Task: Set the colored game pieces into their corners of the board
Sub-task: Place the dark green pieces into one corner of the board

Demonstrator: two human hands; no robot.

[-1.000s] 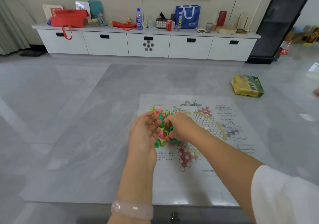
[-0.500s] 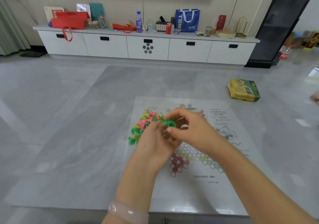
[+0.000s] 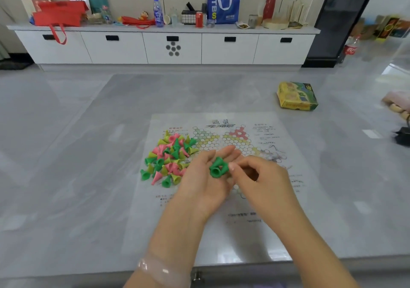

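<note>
A paper game board (image 3: pixel 221 141) with a star of hexagon cells lies on the grey table. A pile of green, pink and yellow cone pieces (image 3: pixel 169 158) covers its left part. My left hand (image 3: pixel 204 181) is palm up over the board's middle, cupping green cone pieces (image 3: pixel 218 168). My right hand (image 3: pixel 259 177) is right beside it, its fingertips pinching the green pieces in the left palm. Both hands hide the lower half of the star.
A yellow-green game box (image 3: pixel 297 97) lies on the table at the far right. A black object (image 3: pixel 402 136) sits at the right edge. A white cabinet (image 3: pixel 173 48) with bags and bottles stands across the floor. The table's near edge (image 3: pixel 221 267) runs below my wrists.
My hands left the pile and rose toward me with green pieces; the pile now lies uncovered at the left. The left palm turned up and the right fingers came to it.
</note>
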